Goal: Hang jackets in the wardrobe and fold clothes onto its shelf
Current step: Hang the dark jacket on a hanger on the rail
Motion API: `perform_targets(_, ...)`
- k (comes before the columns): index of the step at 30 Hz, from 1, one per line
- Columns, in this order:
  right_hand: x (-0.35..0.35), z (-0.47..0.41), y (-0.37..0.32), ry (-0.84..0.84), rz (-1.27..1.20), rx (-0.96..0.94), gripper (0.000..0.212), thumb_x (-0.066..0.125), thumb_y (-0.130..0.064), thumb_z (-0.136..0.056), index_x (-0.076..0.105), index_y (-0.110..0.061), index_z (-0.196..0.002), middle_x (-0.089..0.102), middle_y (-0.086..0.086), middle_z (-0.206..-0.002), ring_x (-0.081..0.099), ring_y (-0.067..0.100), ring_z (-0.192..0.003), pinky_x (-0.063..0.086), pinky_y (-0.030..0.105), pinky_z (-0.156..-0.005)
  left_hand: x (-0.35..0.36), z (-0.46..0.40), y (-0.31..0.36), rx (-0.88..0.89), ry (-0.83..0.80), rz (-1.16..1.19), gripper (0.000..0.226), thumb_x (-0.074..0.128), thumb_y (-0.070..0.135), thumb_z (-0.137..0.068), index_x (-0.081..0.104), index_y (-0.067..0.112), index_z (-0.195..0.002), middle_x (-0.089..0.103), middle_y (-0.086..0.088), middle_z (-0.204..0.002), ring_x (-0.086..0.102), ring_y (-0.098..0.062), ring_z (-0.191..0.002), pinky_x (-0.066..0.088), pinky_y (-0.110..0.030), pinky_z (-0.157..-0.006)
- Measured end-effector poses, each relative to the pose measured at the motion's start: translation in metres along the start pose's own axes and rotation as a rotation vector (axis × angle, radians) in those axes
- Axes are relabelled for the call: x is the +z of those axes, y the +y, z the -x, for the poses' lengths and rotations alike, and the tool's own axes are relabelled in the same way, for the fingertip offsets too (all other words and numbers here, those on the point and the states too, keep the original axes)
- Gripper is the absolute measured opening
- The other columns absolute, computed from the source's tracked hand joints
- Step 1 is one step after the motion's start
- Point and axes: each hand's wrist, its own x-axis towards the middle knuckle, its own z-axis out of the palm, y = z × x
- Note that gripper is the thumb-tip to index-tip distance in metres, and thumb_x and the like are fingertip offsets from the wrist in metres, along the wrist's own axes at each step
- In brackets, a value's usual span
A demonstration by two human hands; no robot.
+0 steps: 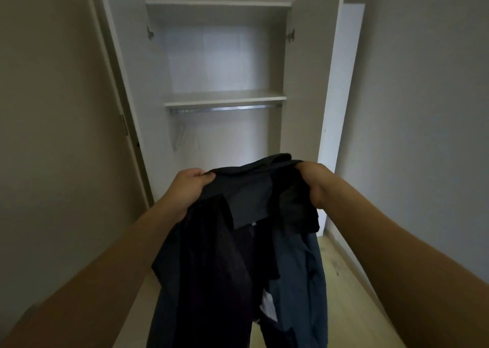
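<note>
You hold a dark jacket (254, 215) up in front of you with both hands, facing the open wardrobe (222, 56). Your left hand (188, 189) has its grip clamped on the jacket's upper edge at one side, fingers curled over the cloth and thumb pressed against it. Your right hand (315, 181) is clamped on the upper edge at the other side, a bunch of fabric gathered inside the curled fingers. Between your two hands the collar area stretches across, and the rest of the jacket hangs down loosely toward the pale wooden floor (341, 268); the inner side looks very dark, the outer cloth at the right a muted blue, and a small white patch shows low in the folds.

Ahead of you both wardrobe doors stand open. The left door (113, 69) swings out toward you and the right door (304, 83) lies back toward the wall. Inside, a white shelf (225, 98) runs across, with a metal hanging rail (225, 108) just beneath it. A pale hanger (181, 133) hangs from the rail near its left end; its shape is faint against the back panel
</note>
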Motion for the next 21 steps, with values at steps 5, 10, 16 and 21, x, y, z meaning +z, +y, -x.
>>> perform_targets(5,0.04,-0.094,-0.047,-0.035,-0.158,0.015,0.025,0.048,-0.022,-0.099,0.067,-0.005,-0.102,0.069,0.014,-0.097,0.065,0.027,-0.079,0.051,0.029,-0.049,0.02,-0.116,-0.016,-0.103,-0.112,0.007,0.028,0.063,0.028,-0.093,0.069,0.002,-0.1,0.072,-0.013,-0.097,0.067,-0.022,-0.079,0.053,-0.026,-0.07)
perform_targets(10,0.067,-0.206,-0.083,-0.007,-0.241,0.02,0.03,0.048,-0.025,-0.098,0.066,-0.005,-0.11,0.068,0.015,-0.106,0.065,0.028,-0.084,0.051,0.033,-0.057,0.046,-0.219,-0.037,-0.147,-0.278,-0.17,0.028,0.057,0.032,-0.097,0.069,0.01,-0.108,0.072,-0.008,-0.104,0.068,-0.024,-0.096,0.053,-0.035,-0.092)
perform_targets(16,0.119,-0.339,-0.126,-0.126,-0.111,0.003,0.027,0.054,-0.022,-0.092,0.068,-0.004,-0.108,0.069,0.019,-0.106,0.066,0.034,-0.095,0.057,0.044,-0.08,0.032,-0.346,-0.054,-0.324,-0.402,-0.33,0.027,0.063,0.023,-0.093,0.067,0.008,-0.114,0.07,-0.012,-0.11,0.068,-0.027,-0.099,0.056,-0.038,-0.088)
perform_targets(21,0.166,-0.431,-0.166,-0.174,-0.1,0.037,0.026,0.062,-0.015,-0.089,0.067,0.001,-0.108,0.065,0.019,-0.113,0.062,0.034,-0.102,0.053,0.042,-0.088,0.019,-0.448,-0.049,-0.392,-0.38,-0.389,0.026,0.057,0.004,-0.089,0.065,0.003,-0.114,0.071,-0.015,-0.095,0.066,-0.027,-0.083,0.056,-0.042,-0.088)
